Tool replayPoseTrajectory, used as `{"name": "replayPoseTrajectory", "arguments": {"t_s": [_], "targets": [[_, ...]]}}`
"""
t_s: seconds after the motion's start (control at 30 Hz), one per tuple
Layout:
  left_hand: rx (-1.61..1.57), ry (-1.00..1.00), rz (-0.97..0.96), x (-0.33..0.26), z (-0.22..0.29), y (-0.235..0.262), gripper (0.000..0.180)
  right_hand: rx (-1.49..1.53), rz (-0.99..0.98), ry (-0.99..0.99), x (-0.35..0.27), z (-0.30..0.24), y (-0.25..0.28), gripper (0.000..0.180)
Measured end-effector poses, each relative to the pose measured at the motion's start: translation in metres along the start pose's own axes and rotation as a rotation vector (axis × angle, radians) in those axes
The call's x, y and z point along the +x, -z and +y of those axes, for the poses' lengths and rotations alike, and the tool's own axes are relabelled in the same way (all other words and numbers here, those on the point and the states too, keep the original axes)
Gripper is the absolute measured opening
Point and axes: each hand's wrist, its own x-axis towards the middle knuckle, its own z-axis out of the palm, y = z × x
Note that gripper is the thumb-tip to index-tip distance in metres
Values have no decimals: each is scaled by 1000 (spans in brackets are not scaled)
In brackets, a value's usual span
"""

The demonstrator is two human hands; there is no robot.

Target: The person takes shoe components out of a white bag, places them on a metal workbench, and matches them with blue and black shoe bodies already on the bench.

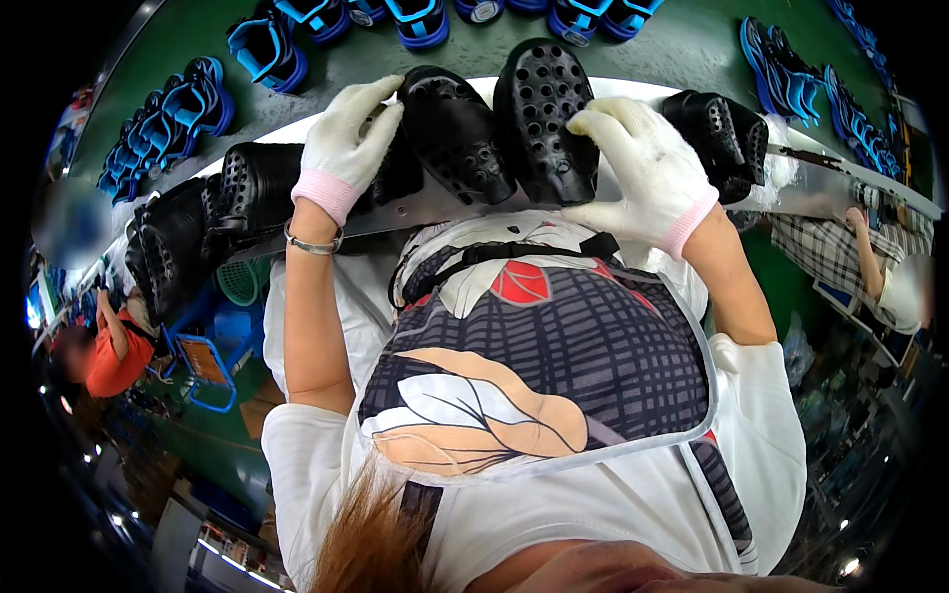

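Two black foot-shaped plastic forms with round holes, like shoe lasts, lie side by side before me: a left form [450, 124] and a right form [544, 109]. My left hand [348, 143], in a white glove with a pink cuff, is beside the left form, its fingertips at that form's upper edge. Gloved alike, my right hand [647, 168] has its fingers and thumb spread, with a fingertip against the right form's side and the thumb by its lower end. Both hands are open; neither wraps round a form.
More black forms stand to the left [252, 193] and right [717, 138] along the pale table edge [435, 215]. Black-and-blue shoes [420, 20] line the green surface beyond. A blue-framed chair [205, 361] is at left. Two other people work at the sides.
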Motion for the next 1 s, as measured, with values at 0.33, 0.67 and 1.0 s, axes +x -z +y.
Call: {"name": "replayPoseTrajectory", "arguments": {"t_s": [0.33, 0.67, 1.0], "targets": [[-766, -71, 14, -7, 40, 26, 47, 267, 32, 153, 43, -30, 57, 74], [-1548, -61, -255, -9, 26, 41, 46, 336, -148, 240, 129, -71, 49, 63], [-1345, 91, 50, 50, -7, 85, 25, 99, -152, 36, 229, -69, 14, 46]]}}
